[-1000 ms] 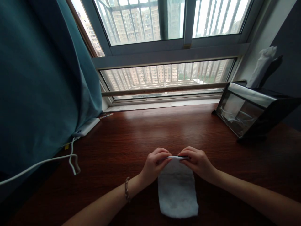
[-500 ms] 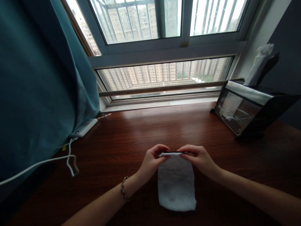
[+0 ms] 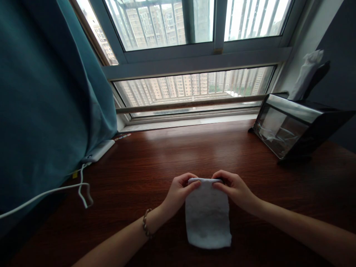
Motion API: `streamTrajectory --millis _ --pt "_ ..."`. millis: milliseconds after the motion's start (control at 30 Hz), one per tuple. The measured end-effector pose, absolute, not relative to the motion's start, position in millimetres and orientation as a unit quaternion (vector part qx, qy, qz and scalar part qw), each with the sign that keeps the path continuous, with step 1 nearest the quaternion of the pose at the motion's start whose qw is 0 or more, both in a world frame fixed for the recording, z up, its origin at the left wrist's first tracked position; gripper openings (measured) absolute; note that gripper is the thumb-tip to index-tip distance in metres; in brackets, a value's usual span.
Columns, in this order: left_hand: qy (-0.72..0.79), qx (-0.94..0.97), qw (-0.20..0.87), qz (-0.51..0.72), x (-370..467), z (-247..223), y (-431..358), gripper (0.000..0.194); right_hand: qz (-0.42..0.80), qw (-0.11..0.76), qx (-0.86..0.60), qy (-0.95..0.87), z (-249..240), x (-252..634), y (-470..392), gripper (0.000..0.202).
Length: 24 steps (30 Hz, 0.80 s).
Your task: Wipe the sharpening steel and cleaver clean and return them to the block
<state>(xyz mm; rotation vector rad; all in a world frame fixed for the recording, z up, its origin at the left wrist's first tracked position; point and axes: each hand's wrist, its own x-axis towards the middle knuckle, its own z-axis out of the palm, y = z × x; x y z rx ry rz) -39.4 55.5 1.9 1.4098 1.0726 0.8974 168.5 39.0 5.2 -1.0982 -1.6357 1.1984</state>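
A small white cloth (image 3: 208, 218) with greyish patches hangs or lies lengthwise toward me over the brown table. My left hand (image 3: 185, 187) pinches its upper left corner, thumb on the near face and fingers behind. At the upper right corner, my right hand (image 3: 229, 185) grips it the same way. A bit of something dark shows beside the right fingertips; what it is I cannot tell. The cloth's far side is hidden, and a beaded bracelet (image 3: 147, 223) circles my left wrist.
The wooden table (image 3: 155, 152) reaches to the window sill (image 3: 189, 124). At the right stands a clear-fronted black case (image 3: 283, 129) with white bags in it. A white power strip (image 3: 98, 151) and white cable (image 3: 47, 193) lie left, beside a teal curtain (image 3: 55, 92).
The dark strip along the cloth's upper edge is now mostly covered by white fabric. The fingers have shifted slightly, both hands keeping hold of the top corners.
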Motion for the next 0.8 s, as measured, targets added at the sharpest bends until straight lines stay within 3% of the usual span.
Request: streamTrajectory --millis 200,333,467,533,633,800 --pt "0.454 0.628 0.494 0.394 -40.1 -6.3 57.5 0.027 0.483 0.388 -0.449 -0.643 3.4 169.1 42.0 0.027" --pt "0.402 0.771 0.216 0.444 -40.2 -3.6 47.1 0.034 0.434 0.405 -0.488 -0.640 -6.0 174.0 53.3 0.022" --pt "0.173 0.949 0.036 0.259 -34.9 11.9 20.0 0.011 0.349 0.404 -0.531 -0.658 -15.0 182.7 65.5 0.016" --pt "0.082 0.978 -0.036 0.191 -31.3 16.2 7.2 0.016 0.340 0.409 -0.541 -0.651 -18.4 185.6 69.7 0.018" --pt "0.049 0.982 -0.113 0.144 -27.9 15.8 -1.3 0.015 0.352 0.416 -0.552 -0.631 -22.8 187.3 73.5 0.022" --pt "0.072 0.978 -0.149 0.129 -27.4 16.2 4.1 0.021 0.364 0.418 -0.561 -0.615 -27.7 191.0 77.6 0.028"
